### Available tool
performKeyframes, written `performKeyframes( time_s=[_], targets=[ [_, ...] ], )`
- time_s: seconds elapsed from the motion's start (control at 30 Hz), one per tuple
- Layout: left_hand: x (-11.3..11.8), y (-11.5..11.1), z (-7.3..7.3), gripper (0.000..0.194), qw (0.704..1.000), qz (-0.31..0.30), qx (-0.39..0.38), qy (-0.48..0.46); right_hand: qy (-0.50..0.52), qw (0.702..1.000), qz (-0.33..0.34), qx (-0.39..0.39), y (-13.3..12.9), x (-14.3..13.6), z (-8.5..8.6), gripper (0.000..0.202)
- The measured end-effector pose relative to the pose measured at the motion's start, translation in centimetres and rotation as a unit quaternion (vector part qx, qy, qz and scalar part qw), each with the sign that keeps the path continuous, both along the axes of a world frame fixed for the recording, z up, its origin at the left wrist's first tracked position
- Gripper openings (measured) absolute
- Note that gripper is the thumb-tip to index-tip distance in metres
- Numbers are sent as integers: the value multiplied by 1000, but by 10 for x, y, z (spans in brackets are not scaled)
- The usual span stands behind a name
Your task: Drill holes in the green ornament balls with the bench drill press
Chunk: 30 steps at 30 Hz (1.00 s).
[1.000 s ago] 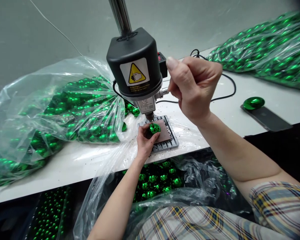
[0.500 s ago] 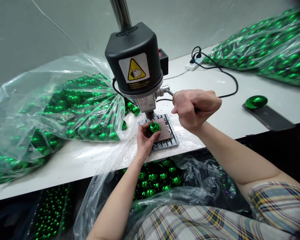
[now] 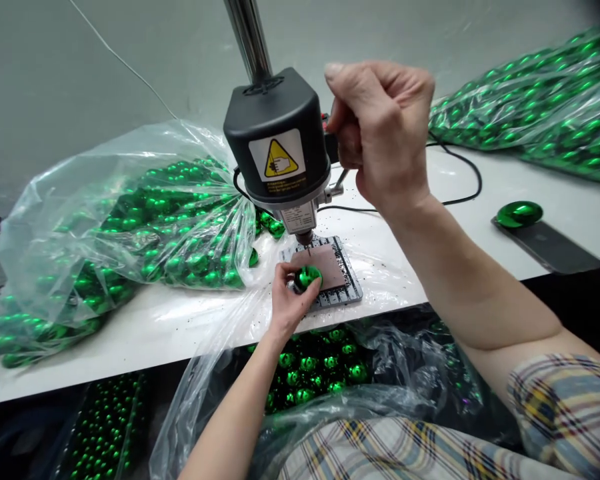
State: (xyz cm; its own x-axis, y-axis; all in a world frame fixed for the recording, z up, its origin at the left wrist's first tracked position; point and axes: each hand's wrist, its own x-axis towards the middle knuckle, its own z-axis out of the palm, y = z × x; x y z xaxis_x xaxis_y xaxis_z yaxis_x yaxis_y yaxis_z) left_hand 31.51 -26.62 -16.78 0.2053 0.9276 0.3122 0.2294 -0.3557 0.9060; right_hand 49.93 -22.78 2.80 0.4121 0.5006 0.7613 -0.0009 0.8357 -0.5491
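Note:
A shiny green ball ornament [image 3: 309, 277] is pinched between the thumb and fingers of my left hand [image 3: 289, 297]. It rests at the front of a pinkish board [image 3: 334, 261] on the grey slotted base [image 3: 351, 288] of a small drill press [image 3: 277, 137]. Just behind the ball, the thin drill bit [image 3: 309, 252] points down, apart from it. My right hand [image 3: 387, 127] is raised beside the motor housing, fingers curled round the press lever [image 3: 342, 179]; only the lever's lower part shows, the grip end being hidden by the hand.
A clear plastic bag of green balls [image 3: 155, 227] lies on the left of the white table [image 3: 180, 320], another bag [image 3: 540, 113] at the back right. A green ornament [image 3: 520, 213] sits on a phone [image 3: 550, 245]. Below the table edge, more balls [image 3: 320, 367] lie in plastic.
My right hand has swung up and back with the lever, and the drill bit has risen off the ball. My left hand has drawn the ball slightly toward me.

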Motion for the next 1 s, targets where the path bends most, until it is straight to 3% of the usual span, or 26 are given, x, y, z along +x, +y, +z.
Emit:
performKeyframes(
  time_s=[0.1, 0.2, 0.27, 0.37, 0.5, 0.57, 0.67, 0.8, 0.9, 1.0],
  targets=[
    [-24, -1, 29, 18, 987, -44, 78, 136, 10, 999, 38, 6, 6, 3, 3, 47],
    [-30, 37, 43, 22, 972, 55, 130, 190, 13, 1000, 24, -7, 3, 1, 0, 46],
    [-20, 78, 42, 13, 962, 91, 108, 234, 13, 1000, 7, -18, -1, 0, -1, 46],
    [1, 135, 31, 16, 955, 84, 33, 282, 11, 1000, -4, -26, -4, -2, 0, 46],
    [13, 169, 16, 33, 961, 68, -18, 267, 5, 999, 0, -35, -6, -2, 1, 47],
    [4, 169, 14, 37, 974, 66, -23, 218, 2, 999, -2, -44, -6, -1, 0, 47],
    [-19, 153, 20, 40, 995, 53, -81, 34, 0, 999, -9, -49, -7, -1, 0, 46],
    [-44, 104, 41, 45, 960, -7, -214, -180, -8, 999, -21, -35, -6, -1, 0, 46],
    [-44, 67, 47, 44, 928, -73, -286, -228, -7, 999, -25, -23, -3, 0, -1, 45],
    [-35, 46, 32, 45, 922, -78, -303, -228, -5, 1000, -22, -2, 0, 0, -1, 49]
  ],
)
